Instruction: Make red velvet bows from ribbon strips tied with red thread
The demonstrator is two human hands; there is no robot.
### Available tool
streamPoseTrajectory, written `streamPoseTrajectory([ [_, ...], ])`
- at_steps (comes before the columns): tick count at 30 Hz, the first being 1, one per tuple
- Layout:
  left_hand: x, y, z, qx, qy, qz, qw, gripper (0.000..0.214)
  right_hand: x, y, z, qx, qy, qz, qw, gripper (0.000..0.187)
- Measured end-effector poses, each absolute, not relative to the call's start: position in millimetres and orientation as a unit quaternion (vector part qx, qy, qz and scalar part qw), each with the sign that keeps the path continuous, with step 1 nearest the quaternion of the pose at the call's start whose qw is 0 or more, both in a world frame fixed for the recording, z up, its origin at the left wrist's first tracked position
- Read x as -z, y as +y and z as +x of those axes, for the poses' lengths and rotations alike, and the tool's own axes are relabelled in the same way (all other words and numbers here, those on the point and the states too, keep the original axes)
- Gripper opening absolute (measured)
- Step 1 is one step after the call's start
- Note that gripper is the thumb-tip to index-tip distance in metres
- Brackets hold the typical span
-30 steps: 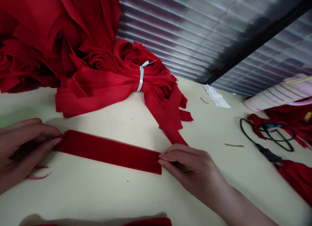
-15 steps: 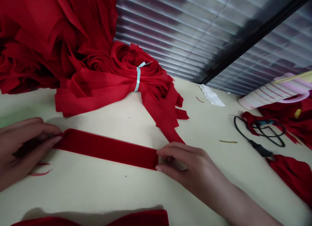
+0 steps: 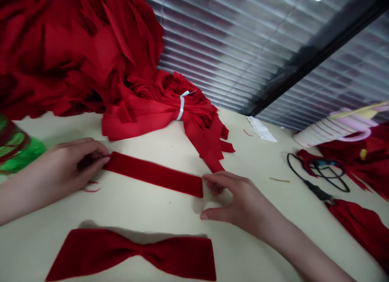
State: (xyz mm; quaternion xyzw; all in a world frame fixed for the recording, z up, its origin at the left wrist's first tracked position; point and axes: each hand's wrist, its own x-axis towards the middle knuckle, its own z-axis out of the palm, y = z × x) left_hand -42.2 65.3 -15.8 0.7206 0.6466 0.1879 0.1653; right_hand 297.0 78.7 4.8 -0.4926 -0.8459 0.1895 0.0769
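Nearer than the fingers (image 3: 214,214), a red bow (image 3: 100,253) is lying on the surface (image 3: 142,211). The left hand (image 3: 74,161) is pinching one end of a flat red strip (image 3: 156,174); the right hand (image 3: 238,197) is holding its fingers apart at the other. Beyond both, a tied red bundle (image 3: 200,112) is resting.

The bare left forearm (image 3: 27,196) enters from the left edge and slants upward to the left hand (image 3: 74,160), whose thumb (image 3: 96,167) and bent fingers (image 3: 92,146) meet at the tips in a pinch. The bare right forearm (image 3: 299,247) reaches in from the lower right; the right hand (image 3: 238,195) points leftward, its forefinger (image 3: 218,178) extended above, well parted from the lower thumb, other fingers curled between.
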Motion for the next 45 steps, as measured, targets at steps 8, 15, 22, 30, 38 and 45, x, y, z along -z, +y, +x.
streamPoseTrajectory([
  [8,4,61,-40,-0.285,0.592,0.634,0.408,0.023,-29,79,213,-0.207,-0.865,-0.407,0.207,0.013],
  [15,-9,55,-35,-0.358,0.556,0.426,0.618,0.029,-6,93,123,-0.399,-0.811,-0.359,0.232,0.029],
  [22,-17,55,-35,-0.396,0.451,0.359,0.715,0.026,-19,95,128,-0.639,-0.654,-0.323,0.244,0.018],
  [30,-18,58,-50,-0.297,0.579,0.712,0.262,0.014,-27,98,217,-0.577,-0.528,-0.467,0.412,0.025],
  [38,-31,42,-60,-0.077,0.628,0.774,-0.016,0.007,-37,78,333,-0.464,-0.557,-0.56,0.402,0.016],
  [45,-41,45,-63,-0.115,0.616,0.779,0.009,0.012,-35,73,342,-0.39,-0.611,-0.582,0.368,0.01],
])
